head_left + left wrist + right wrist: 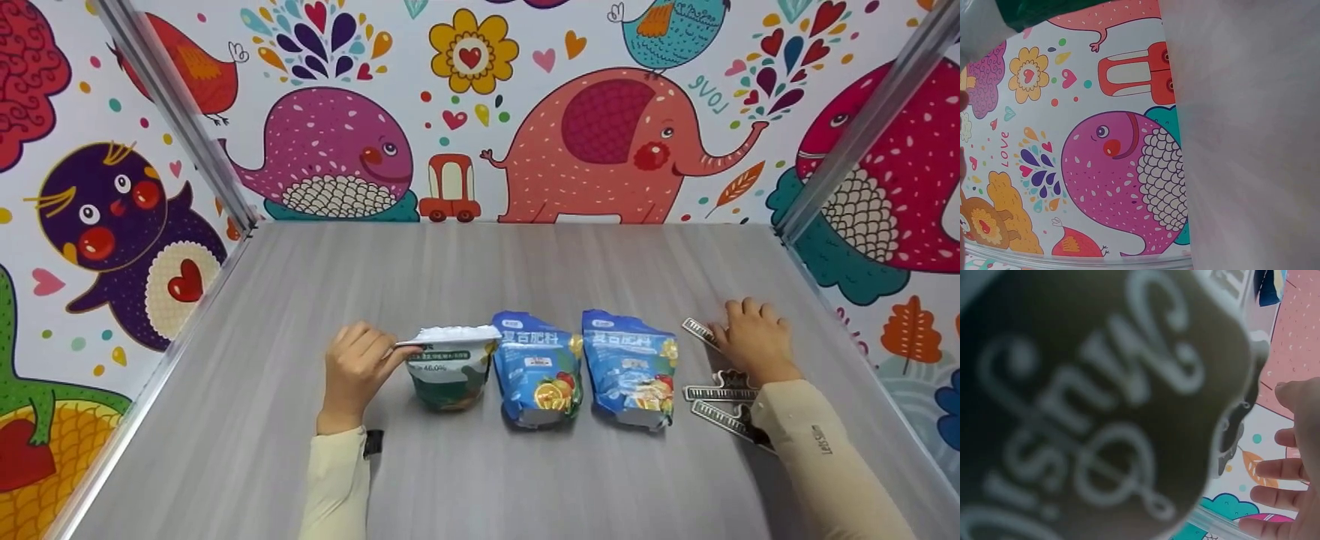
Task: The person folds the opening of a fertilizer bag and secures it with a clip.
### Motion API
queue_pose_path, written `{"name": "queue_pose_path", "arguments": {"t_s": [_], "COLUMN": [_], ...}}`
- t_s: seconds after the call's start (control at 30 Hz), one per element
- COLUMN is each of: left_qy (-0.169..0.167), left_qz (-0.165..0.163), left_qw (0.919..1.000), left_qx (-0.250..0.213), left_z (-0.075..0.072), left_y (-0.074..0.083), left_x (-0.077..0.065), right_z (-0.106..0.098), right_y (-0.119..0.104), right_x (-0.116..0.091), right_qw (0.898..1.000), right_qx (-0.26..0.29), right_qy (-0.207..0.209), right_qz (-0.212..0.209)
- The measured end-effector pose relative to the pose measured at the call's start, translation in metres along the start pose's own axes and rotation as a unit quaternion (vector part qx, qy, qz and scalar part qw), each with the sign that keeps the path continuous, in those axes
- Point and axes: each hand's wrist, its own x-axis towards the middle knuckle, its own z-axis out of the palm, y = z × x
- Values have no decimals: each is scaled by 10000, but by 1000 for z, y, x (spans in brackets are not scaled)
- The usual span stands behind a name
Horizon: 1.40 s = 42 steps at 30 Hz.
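At the top left corner of a green and white bag point(448, 379), my left hand point(356, 367) pinches the edge with thumb and fingers. The bag stands with its crinkled white top showing. In the left wrist view, a blurred part of the bag point(1055, 12) crosses the upper corner. My right hand point(757, 341) is over the farthest metal clip point(701, 331); its fingers point(1278, 469) are spread loosely in the right wrist view. Two more clips, a middle clip point(720, 393) and a near clip point(720, 420), lie by the right wrist. Pale lettering marks a dark clip plate point(1100, 410).
Two blue bags, one in the middle point(536, 367) and one on the right point(630, 367), stand beside the green bag on the grey table point(525, 487). Metal posts point(180, 112) and printed wall panels point(465, 112) bound the table at the back and sides.
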Motion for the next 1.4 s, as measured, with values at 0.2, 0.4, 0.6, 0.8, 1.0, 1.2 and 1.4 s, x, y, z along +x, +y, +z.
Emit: {"name": "queue_pose_path", "arguments": {"t_s": [0.2, 0.4, 0.6, 0.8, 1.0, 1.2, 1.4], "left_qy": [0, -54, -91, -72, -53, -45, -39], "left_qz": [-17, -19, -26, -50, -66, -96, -60], "left_qw": [10000, 10000, 10000, 10000, 9999, 9999, 9999], "left_qx": [-21, -12, 17, -29, -70, -137, -77], "left_z": [0, -1, -1, -1, 0, 0, 0], "left_y": [-1, 0, -1, 0, 0, 0, -1], "left_x": [0, 0, 1, 0, 0, 0, 0], "right_z": [1, 2, -2, -3, -1, 2, 6], "right_y": [1, -1, -3, -4, -5, -7, -8], "right_x": [3, 4, 7, 11, 11, 11, 11], "right_qw": [9998, 9995, 9984, 9946, 9884, 9838, 9881], "right_qx": [127, 146, 189, 340, 537, 644, 506], "right_qy": [-96, -118, -404, -877, -1334, -1573, -1376], "right_qz": [131, 241, 349, 432, 483, 563, 474]}}
